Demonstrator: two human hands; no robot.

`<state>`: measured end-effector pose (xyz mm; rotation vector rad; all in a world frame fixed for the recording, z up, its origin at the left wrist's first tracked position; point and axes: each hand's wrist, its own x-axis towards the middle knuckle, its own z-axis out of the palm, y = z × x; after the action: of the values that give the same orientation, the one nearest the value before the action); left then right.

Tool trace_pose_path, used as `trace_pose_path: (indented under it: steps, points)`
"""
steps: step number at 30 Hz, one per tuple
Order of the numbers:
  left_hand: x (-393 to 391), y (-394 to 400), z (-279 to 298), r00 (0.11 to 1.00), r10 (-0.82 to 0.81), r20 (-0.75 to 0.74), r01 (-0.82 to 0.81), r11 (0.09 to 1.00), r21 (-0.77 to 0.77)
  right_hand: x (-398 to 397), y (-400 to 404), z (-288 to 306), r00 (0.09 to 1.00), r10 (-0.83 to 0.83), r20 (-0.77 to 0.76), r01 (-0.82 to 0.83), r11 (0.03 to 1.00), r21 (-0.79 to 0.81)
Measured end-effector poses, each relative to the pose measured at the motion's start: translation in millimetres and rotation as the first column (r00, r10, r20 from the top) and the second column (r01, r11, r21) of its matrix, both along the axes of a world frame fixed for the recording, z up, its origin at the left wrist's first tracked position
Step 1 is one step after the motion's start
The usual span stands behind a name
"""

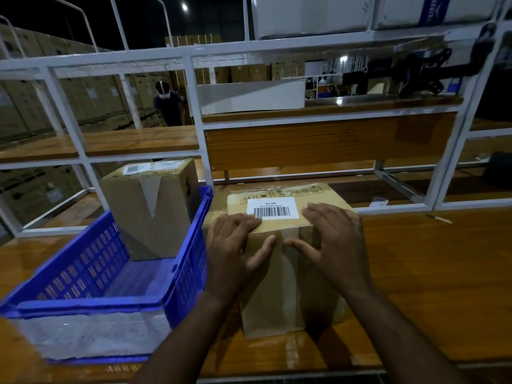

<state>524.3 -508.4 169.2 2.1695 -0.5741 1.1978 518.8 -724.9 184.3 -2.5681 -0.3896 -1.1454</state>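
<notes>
Seemingly pressing tape (290, 273) on box (266, 295): left hand (235, 245), right hand (333, 239) laid over top front edge, fingers (318, 210) spread, gripping nothing. Box upright on worktop (429, 273), just beside blue crate (189, 275). Next, probably: clasp sides, lift.

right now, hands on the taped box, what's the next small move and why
Probably run both thumbs down the tape on the box front: left hand and right hand lie over its top edge, thumbs flanking the tape.
</notes>
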Motion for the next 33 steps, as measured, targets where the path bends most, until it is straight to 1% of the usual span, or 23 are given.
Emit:
trace_pose_path:
  steps: [5,10,13,15,17,19,20,22,24,25,26,27,30,31,33]
  points:
    - [2.1,-2.0,-1.8,1.0,0.002,-0.01,-0.003,0.999,-0.043,4.3,-0.1,-1.1,1.0,0.004,0.022,-0.005,1.0,0.025]
    - [-5.4,-4.5,-4.9,0.998,-0.056,-0.025,0.053,0.993,-0.107,-1.3,1.5,-10.0,0.999,-0.005,0.044,0.003,0.999,0.05]
    - [-15.5,-3.9,-15.2,0.991,-0.088,-0.098,0.068,0.979,-0.191,-11.5,-2.2,-29.7,0.997,-0.018,0.068,0.007,0.987,0.158]
    - [-24.9,-3.5,-27.0,0.984,-0.093,-0.15,0.051,0.964,-0.262,-20.9,-6.0,-46.7,0.997,-0.04,0.067,0.021,0.964,0.264]
    - [-36.0,-4.4,-40.4,0.966,-0.11,-0.235,0.025,0.942,-0.335,-31.9,-7.9,-60.4,0.997,-0.07,-0.015,0.07,0.901,0.428]
    - [-45.9,-2.8,-63.8,0.925,-0.147,-0.35,-0.007,0.915,-0.402,-37.2,-12.1,-78.8,0.979,-0.069,-0.19,0.173,0.775,0.608]
    - [-49.5,-0.4,-77.3,0.882,-0.181,-0.434,-0.028,0.902,-0.432,-37.2,-15.6,-89.0,0.96,-0.045,-0.277,0.222,0.726,0.651]
    - [-52.3,6.1,-104.6,0.782,-0.215,-0.585,-0.064,0.906,-0.419,-35.0,-23.0,-110.1,0.896,0.059,-0.441,0.28,0.696,0.661]
    - [-54.1,11.1,-126.3,0.663,-0.23,-0.713,-0.065,0.93,-0.361,-33.5,-29.2,-129.1,0.776,0.18,-0.604,0.334,0.695,0.636]
    - [-53.7,11.8,-133.5,0.617,-0.251,-0.746,-0.049,0.934,-0.355,-31.9,-32.5,-138.5,0.723,0.222,-0.654,0.35,0.698,0.624]
    - [-54.6,11.3,-138.2,0.581,-0.275,-0.766,-0.037,0.931,-0.362,-30.2,-35.3,-147.4,0.69,0.235,-0.685,0.361,0.708,0.607]
    - [-55.1,10.9,-140.9,0.565,-0.293,-0.771,-0.028,0.927,-0.373,-28.5,-37.3,-153.8,0.678,0.23,-0.698,0.362,0.722,0.589]
    - [-57.3,11.1,-142.0,0.559,-0.301,-0.773,-0.05,0.918,-0.394,-29.8,-38.8,-153.4,0.683,0.199,-0.703,0.353,0.751,0.557]
    - [-58.8,10.7,-140.3,0.57,-0.298,-0.766,-0.059,0.915,-0.4,-32.3,-38.0,-148.7,0.702,0.202,-0.682,0.333,0.754,0.566]
    - [-63.2,8.6,-135.2,0.614,-0.286,-0.736,-0.056,0.914,-0.402,-38.5,-37.0,-137.1,0.775,0.232,-0.588,0.248,0.744,0.621]
